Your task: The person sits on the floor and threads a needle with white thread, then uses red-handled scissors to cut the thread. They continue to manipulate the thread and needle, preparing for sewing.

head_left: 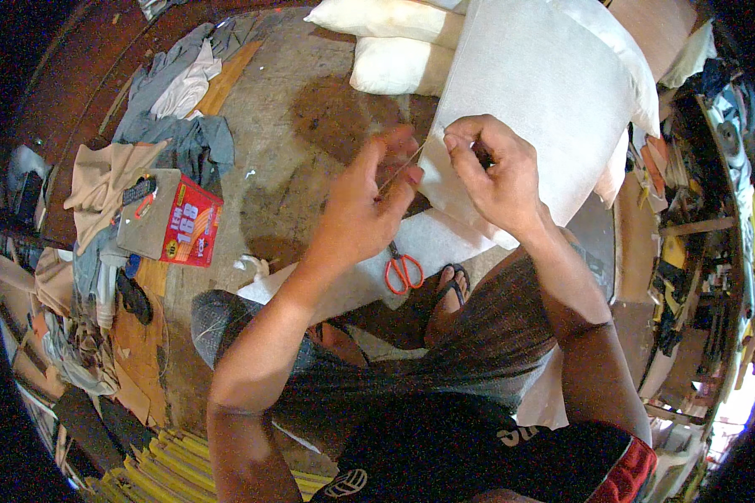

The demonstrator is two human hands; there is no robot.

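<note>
My right hand is pinched closed, thumb against forefinger, at one end of a thin thread. Whether a needle is also in that pinch is too small to tell. The thread slants down to my left hand, whose thumb and fingers are apart, slightly blurred, with the thread passing between them. Just beyond my right hand lies a big white cushion, its edge close to the fingertips. White cloth spreads below the hands, and scissors with orange handles lie on it, under my left wrist.
Stuffed white pillows are stacked at the far side. On the left are a red and grey box with a remote control on it, and heaped cloth. Crowded shelves line the right. My sandalled foot is near the scissors.
</note>
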